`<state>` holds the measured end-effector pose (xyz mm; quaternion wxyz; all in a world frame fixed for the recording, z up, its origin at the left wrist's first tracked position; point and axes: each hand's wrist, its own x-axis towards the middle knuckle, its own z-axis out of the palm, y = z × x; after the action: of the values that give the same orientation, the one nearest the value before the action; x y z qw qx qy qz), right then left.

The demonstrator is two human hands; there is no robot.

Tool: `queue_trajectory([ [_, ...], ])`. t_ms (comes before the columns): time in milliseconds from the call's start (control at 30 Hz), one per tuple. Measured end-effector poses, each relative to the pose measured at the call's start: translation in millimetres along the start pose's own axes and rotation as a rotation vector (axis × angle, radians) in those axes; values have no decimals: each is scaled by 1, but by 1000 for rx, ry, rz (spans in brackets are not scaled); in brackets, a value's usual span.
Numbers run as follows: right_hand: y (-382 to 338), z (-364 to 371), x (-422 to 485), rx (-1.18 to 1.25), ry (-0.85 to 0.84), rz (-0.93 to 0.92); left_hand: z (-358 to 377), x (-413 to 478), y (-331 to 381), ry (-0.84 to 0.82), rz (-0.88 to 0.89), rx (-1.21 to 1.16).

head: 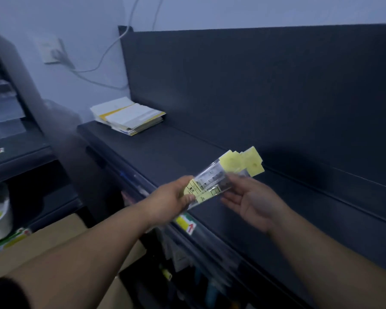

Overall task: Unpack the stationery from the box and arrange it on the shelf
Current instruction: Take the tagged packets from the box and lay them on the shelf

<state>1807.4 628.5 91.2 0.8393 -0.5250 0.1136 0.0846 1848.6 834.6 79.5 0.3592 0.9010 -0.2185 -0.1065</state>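
Across centre and right stood a dark shelf (156, 148) w/ tall dark back panel (254, 85); its front edge ran diag. toward lower right. Lower tiers held blurred stock, not identifiable.

At lower left sat a brown cardboard box (60, 237), below and in front of shelf; contents not visible.

At far left was a second dark rack (13, 139) w/ clear dividers, blurred.

On back left corner of shelf top lay a stack of white-and-yellow booklets (129, 117), flat, just beside back panel.

At mid frame, left hand (172, 197) gripped near end of ruler packs (223, 175): fingers curled under, thumb on top.

Opposite it, right hand (252, 201) was palm up, fingers straight and spread beneath packs' mid part, thumb touching their edge; not clasped.

Between both hands, ruler packs were several clear sleeves w/ yellow printed labels, fanned at far end, held in air over shelf top, well apart from booklets. Contact w/ shelf: could not tell.

On wall, upper left, was a white socket (51, 51) w/ plug; a white cable (103, 61) trailed right toward back panel.

On shelf front edge, below left hand, was a yellow price tag (186, 224) w/ red arrow.
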Motion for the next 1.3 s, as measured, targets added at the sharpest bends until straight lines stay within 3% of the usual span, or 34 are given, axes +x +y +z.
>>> queue_trajectory([
  [133, -32, -53, -6, -3, 155, -128, 13, 38, 25, 6, 46, 287],
  [300, -39, -97, -6, -664, 326, -284, 32, 75, 37, -30, 215, 665],
  [433, -17, -114, 4, -1154, 227, -242, 56, 86, 33, -91, 279, 655],
  [500, -4, -119, 6, -1264, 247, -246, 66, 89, 28, -73, 285, 599],
  [633, 9, -128, 6, -1263, 280, -320, 66, 89, -3, 96, 175, 409],
  [767, 11, -134, 2, -1204, 385, -347, 55, 88, -32, 291, -7, 20],
  [1000, 10, -136, 5, -1102, 627, -465, 60, 106, -17, 152, -22, -243],
  [1167, 18, -138, -5, -1138, 522, -337, 72, 110, -9, 39, 11, -192],
  [1300, 22, -143, -8, -1131, 557, -310, 78, 113, -8, 21, 69, -81],
])
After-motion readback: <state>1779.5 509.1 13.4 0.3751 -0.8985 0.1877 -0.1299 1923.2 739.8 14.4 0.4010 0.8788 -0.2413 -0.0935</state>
